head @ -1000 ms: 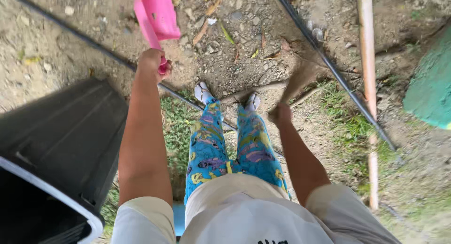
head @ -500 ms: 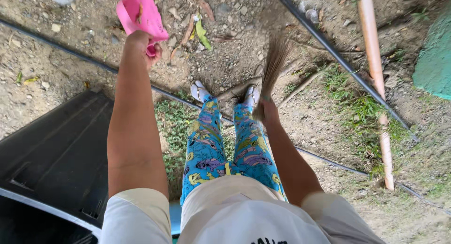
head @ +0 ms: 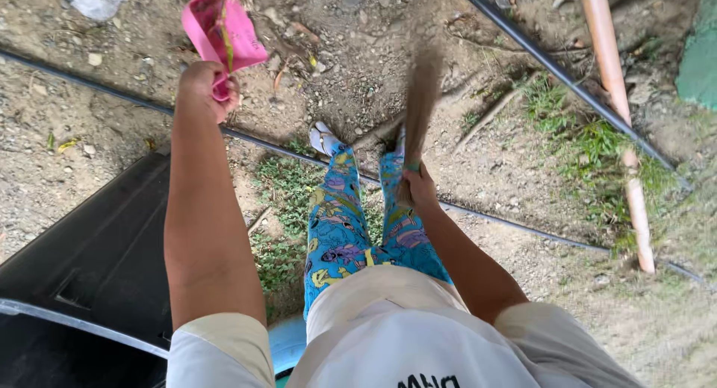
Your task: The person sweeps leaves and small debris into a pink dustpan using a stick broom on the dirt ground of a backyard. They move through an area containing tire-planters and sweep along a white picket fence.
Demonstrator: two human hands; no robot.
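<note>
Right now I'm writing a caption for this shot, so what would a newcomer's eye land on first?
Most likely the bright pink dustpan, raised at top left in the left hand over bare, littered dirt. Next, the blue patterned trousers at the centre, and the right hand gripping a blurred bundle of broom bristles that point up the picture. A black bin fills the lower left corner.

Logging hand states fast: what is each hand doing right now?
Left hand: closed, holding the pink dustpan by its handle.
Right hand: closed, holding the brown hand broom.
</note>
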